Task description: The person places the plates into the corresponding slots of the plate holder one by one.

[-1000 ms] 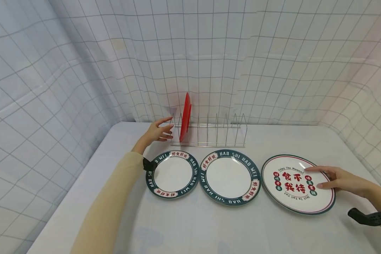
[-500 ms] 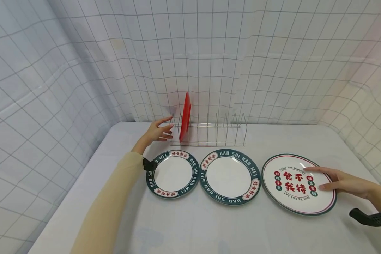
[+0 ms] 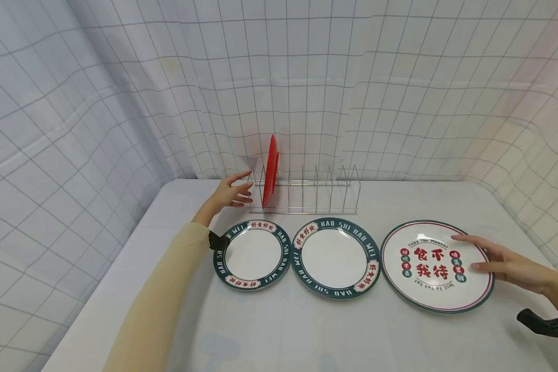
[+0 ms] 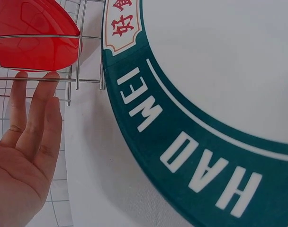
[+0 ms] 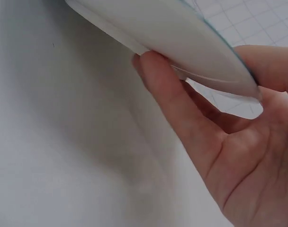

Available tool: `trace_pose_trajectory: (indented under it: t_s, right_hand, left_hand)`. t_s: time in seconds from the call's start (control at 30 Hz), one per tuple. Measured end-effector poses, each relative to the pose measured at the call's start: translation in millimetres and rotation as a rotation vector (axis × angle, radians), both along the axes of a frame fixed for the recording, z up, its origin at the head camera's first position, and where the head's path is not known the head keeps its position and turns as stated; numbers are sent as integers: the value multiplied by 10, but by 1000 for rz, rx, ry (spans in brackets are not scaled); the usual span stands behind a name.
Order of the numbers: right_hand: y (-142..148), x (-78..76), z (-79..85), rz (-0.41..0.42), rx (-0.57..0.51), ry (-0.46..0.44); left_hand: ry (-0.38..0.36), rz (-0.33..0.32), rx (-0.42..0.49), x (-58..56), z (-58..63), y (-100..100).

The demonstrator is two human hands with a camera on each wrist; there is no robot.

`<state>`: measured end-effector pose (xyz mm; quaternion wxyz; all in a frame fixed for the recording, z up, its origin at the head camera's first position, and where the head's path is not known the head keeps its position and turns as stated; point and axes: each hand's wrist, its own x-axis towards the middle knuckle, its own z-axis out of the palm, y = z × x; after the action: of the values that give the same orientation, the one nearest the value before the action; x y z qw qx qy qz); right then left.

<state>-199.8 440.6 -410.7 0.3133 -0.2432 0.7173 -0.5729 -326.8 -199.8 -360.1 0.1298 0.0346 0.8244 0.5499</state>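
Observation:
At the table's right, my right hand (image 3: 516, 268) pinches the right edge of a white oval plate (image 3: 432, 297) with red characters. In the right wrist view, fingers (image 5: 167, 85) curl beneath the plate (image 5: 182, 33), the thumb above; its held edge is raised over the table. My left hand (image 3: 228, 194) touches the left end of a wire dish rack (image 3: 307, 213). Its fingers (image 4: 35, 118) reach out, tips at the lower wire in the left wrist view. A red plate (image 3: 270, 170) stands on edge in the rack, near that end.
Two round plates with dark green lettered rims lie between the hands: a smaller one (image 3: 253, 256) just in front of the rack and a larger one (image 3: 336, 258) beside it. Gridded white cloth (image 3: 307, 77) hangs behind the table (image 3: 279, 336) and along both sides.
The oval plate's right side has risen slightly, and my right hand has moved a little up and to the right with it. My left hand stays at the rack.

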Motion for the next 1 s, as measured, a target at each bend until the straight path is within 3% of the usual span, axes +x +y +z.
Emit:
trace_pose_trajectory:
  t_s: [0.23, 0.8, 1.0]
  right_hand:
    - [-77, 32, 81, -84, -32, 35]
    - [-154, 127, 389, -252, 162, 304]
    - [-171, 136, 494, -328, 151, 356]
  left_hand:
    - [10, -2, -13, -10, 0, -3]
    - [-4, -4, 2, 0, 7, -3]
    - [-2, -5, 5, 12, 16, -5]
